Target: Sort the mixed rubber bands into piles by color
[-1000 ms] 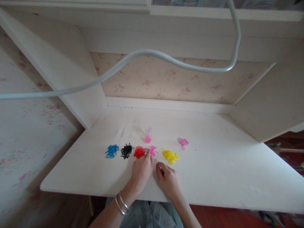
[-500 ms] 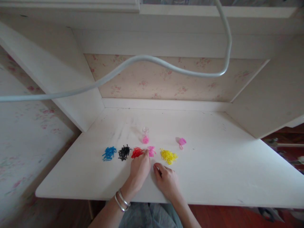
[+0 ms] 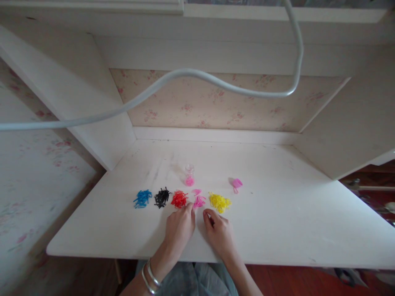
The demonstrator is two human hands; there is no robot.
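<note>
My left hand (image 3: 180, 225), two silver bangles on its wrist, is closed with its fingertips at the near left edge of a small pile of pink rubber bands (image 3: 200, 201). Whether a band is in the pinch cannot be made out. My right hand (image 3: 219, 232) rests just right of it, thumb and forefinger pressed together; anything between them is too small to tell. Left of the pink pile lie red bands (image 3: 179, 199), black bands (image 3: 162, 198) and blue bands (image 3: 142, 199). Yellow bands (image 3: 219, 202) lie to the right, beyond my right hand.
Behind the piles stands a small clear jar (image 3: 189, 169) with pink contents low in it. A pink item (image 3: 237, 183) with a loop lies farther right on the white desk (image 3: 286, 222). A pale cable (image 3: 191, 73) crosses the view above, before the shelf.
My left hand has drawn back toward me, and part of the pink bands has come nearer, leaving a small clump behind. My right hand has shifted slightly right.
</note>
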